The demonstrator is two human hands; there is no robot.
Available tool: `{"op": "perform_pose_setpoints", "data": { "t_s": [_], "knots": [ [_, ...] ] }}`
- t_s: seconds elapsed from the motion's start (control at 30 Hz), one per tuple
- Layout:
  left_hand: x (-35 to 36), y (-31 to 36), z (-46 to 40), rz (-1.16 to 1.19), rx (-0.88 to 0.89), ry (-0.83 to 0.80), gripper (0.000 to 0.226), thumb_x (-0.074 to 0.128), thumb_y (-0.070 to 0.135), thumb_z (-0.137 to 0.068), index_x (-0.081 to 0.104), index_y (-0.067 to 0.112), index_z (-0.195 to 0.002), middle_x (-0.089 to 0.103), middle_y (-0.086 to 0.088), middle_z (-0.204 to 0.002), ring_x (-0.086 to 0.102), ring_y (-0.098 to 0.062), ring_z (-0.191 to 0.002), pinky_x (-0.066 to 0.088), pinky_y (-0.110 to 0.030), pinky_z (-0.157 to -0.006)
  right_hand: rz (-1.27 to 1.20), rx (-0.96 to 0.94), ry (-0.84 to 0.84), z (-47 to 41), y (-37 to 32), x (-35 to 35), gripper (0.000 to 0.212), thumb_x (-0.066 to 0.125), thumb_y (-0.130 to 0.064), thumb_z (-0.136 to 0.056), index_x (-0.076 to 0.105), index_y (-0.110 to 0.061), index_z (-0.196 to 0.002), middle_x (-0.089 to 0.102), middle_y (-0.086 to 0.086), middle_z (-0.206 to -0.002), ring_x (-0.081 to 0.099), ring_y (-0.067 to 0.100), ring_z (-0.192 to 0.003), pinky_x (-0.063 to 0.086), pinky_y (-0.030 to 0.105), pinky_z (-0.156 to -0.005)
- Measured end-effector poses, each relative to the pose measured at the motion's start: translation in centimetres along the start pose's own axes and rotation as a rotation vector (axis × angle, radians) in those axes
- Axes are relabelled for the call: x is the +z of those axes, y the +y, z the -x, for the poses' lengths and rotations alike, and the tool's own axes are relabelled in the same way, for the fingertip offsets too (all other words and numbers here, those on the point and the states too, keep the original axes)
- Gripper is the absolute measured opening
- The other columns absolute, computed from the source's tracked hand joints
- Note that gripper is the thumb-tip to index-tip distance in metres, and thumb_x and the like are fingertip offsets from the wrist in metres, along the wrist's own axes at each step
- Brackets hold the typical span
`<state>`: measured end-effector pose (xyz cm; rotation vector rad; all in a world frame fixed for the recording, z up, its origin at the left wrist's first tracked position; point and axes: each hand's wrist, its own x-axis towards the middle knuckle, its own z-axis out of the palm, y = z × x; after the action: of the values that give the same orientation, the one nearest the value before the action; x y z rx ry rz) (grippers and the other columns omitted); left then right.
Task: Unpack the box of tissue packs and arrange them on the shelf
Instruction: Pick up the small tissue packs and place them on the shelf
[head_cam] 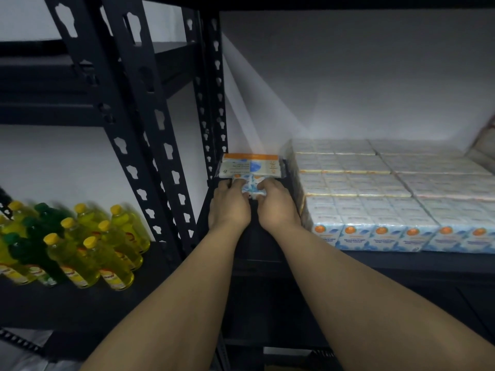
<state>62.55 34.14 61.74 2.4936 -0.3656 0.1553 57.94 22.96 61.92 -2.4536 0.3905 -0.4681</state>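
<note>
Hands, left (229, 203) and right (278, 204), are both pinching one tissue pack (250, 187): placing step, we'd guess. Next we slide it up against the pack just beyond (250, 165) and let go.

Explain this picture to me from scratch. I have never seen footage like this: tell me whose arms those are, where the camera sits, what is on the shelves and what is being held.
There is no machine here. The camera is worn on a person's head and looks forward and down, so the two bare arms reaching in from below are that person's own.

Both hands meet on one small tissue pack: the left hand and the right hand each curl fingers onto it, low on the black shelf. Just behind it stands another pack with an orange top edge.

To the right, rows of stocked tissue packs already fill the same shelf board.

On the neighbouring shelf to the left stand bottles of yellow and green liquid, somewhat blurred.
</note>
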Motion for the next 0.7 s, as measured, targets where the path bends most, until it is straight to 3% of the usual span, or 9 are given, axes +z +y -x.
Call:
{"op": "perform_pose_setpoints", "data": {
  "t_s": [0.2, 0.37, 0.53, 0.7],
  "knots": [
    [-0.1, 0.1, 0.0, -0.023, -0.001, -0.005, 0.046, 0.041, 0.027, -0.107, 0.043, 0.032, -0.153, 0.043, -0.007, -0.150, 0.045, -0.027, -0.130, 0.043, -0.040, -0.096, 0.002, 0.000, -0.007, -0.1, 0.1, 0.3, 0.031, 0.054, -0.011, -0.098, 0.059, -0.020, -0.127, 0.050, 0.004, -0.140, 0.055, 0.026, -0.120, 0.051, 0.042, -0.099],
    [-0.2, 0.2, 0.4, 0.002, -0.021, -0.015, 0.052, 0.041, 0.030, -0.107, 0.032, 0.033, -0.158, 0.039, -0.007, -0.154, 0.045, -0.027, -0.132, 0.045, -0.044, -0.098, 0.006, -0.003, -0.021, 0.1, 0.2, 0.4, 0.050, 0.053, -0.012, -0.098, 0.048, -0.024, -0.147, 0.040, 0.005, -0.153, 0.046, 0.027, -0.132, 0.046, 0.045, -0.108],
    [-0.5, 0.5, 2.9, 0.132, -0.016, 0.008, 0.071, 0.056, 0.028, -0.103, 0.018, 0.024, -0.162, 0.038, -0.011, -0.150, 0.046, -0.027, -0.133, 0.046, -0.048, -0.106, 0.004, 0.030, -0.018, 1.7, 0.0, 0.1, 0.060, 0.057, -0.018, -0.099, 0.034, -0.012, -0.154, 0.035, 0.010, -0.155, 0.046, 0.029, -0.131, 0.047, 0.049, -0.106],
    [-1.1, 0.6, 8.2, 0.144, 0.006, 0.051, 0.077, 0.055, 0.026, -0.105, 0.007, 0.021, -0.164, 0.035, -0.010, -0.154, 0.042, -0.023, -0.138, 0.043, -0.041, -0.108, 0.015, 0.022, -0.078, 6.0, -0.2, -1.3, 0.065, 0.054, -0.024, -0.104, 0.025, -0.009, -0.160, 0.018, 0.011, -0.169, 0.031, 0.028, -0.148, 0.034, 0.046, -0.120]
  ]
}}
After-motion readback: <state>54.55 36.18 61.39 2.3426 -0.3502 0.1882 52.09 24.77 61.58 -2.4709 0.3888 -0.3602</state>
